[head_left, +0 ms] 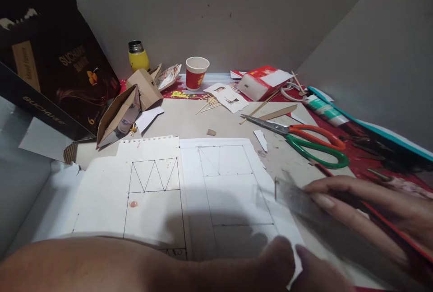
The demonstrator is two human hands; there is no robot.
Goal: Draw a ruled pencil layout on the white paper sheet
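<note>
My left arm reaches across the bottom. My left hand (294, 265) is at the lower right of a white drawing sheet (233, 197), its torn edge showing between the bent fingers. On that sheet are thin pencil lines and a drawn frame. My right hand (368, 220), at the right, grips a see-through, ruler-like strip (291, 195), smeared by motion, its end over the sheet's right edge. A thin red and dark pencil (382, 215) runs along the same hand; whether it is held is unclear. Left of the sheet lies a second paper (155, 210) with a zigzag inside a drawn frame.
Scissors (287, 130) with orange and green handles lie near my right hand. Behind stand a paper cup (196, 75), a yellow bottle (138, 59), cardboard pieces (145, 89), wooden sticks (211, 103) and a red-white packet (264, 82). A dark box (57, 57) leans left.
</note>
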